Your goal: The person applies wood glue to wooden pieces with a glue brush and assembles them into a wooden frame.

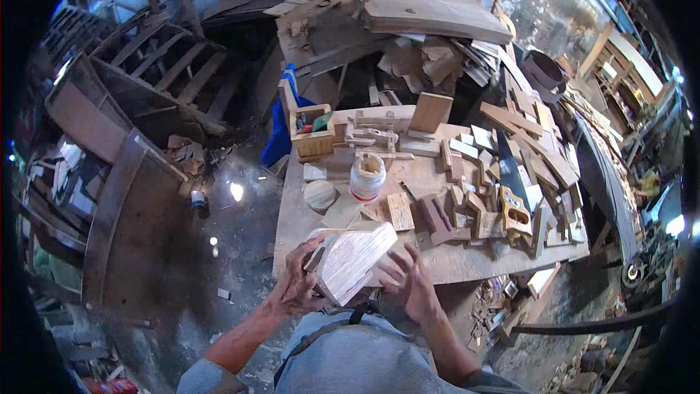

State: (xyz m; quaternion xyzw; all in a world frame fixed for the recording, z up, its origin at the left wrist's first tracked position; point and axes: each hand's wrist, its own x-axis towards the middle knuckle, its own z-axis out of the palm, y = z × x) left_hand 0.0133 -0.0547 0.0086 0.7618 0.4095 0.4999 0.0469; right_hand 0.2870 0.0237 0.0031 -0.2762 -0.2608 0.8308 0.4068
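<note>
In front of my body, over the near edge of the workbench, my left hand (295, 277) grips a pale wooden block (357, 259) by its left side. The block is tilted, with a rounded corner and a cut-out opening near my left fingers. My right hand (410, 283) is beside its right edge, fingers apart and slightly bent, fingertips close to the wood. Just beyond the block stands a whitish jar (367, 182) with its mouth uncovered. A round wooden disc (319, 195) and a small rectangular wood piece (400, 211) lie on either side of the jar.
A handsaw (515, 208) with a yellow handle rests among many wood offcuts (477, 175) on the right of the workbench (452, 266). At the back left is a small wooden box (313, 144) with coloured items inside. Thick planks (437, 14) are stacked farther back.
</note>
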